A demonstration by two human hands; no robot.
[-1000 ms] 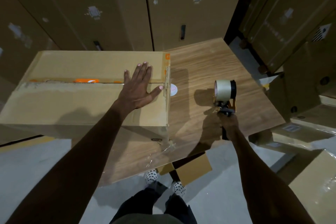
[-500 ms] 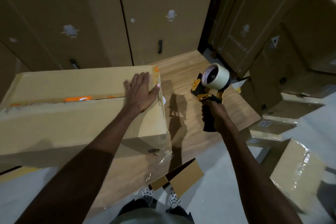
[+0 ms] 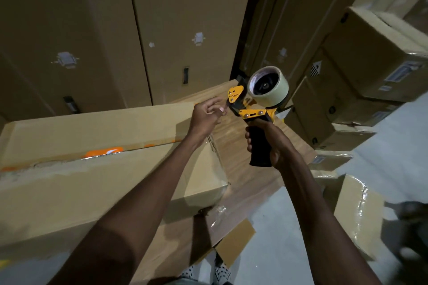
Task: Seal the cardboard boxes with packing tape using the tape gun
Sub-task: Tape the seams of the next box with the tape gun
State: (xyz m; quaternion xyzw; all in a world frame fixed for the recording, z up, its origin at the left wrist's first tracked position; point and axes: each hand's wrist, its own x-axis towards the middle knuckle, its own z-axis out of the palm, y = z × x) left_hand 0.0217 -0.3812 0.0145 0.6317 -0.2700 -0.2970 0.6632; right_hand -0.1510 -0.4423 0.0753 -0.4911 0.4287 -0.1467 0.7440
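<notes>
A long cardboard box (image 3: 92, 169) lies on the wooden table (image 3: 243, 164), its top flaps meeting along a rough seam with orange print showing. My right hand (image 3: 271, 143) grips the black handle of a yellow tape gun (image 3: 254, 109) raised above the table's far right, with a roll of clear tape (image 3: 269, 87) on top. My left hand (image 3: 206, 115) is lifted off the box and reaches to the gun's front end, fingertips pinched together there. Whether tape is between them is too small to tell.
Tall cardboard cartons (image 3: 115, 30) form a wall behind the table. Stacked boxes (image 3: 361, 71) rise on the right, and a plastic-wrapped one (image 3: 361, 210) stands on the grey floor. A loose cardboard flap (image 3: 234, 243) lies under the table's near edge by my feet.
My right hand raised the tape gun from the table toward me. My left hand left the box top and came up to the gun's front.
</notes>
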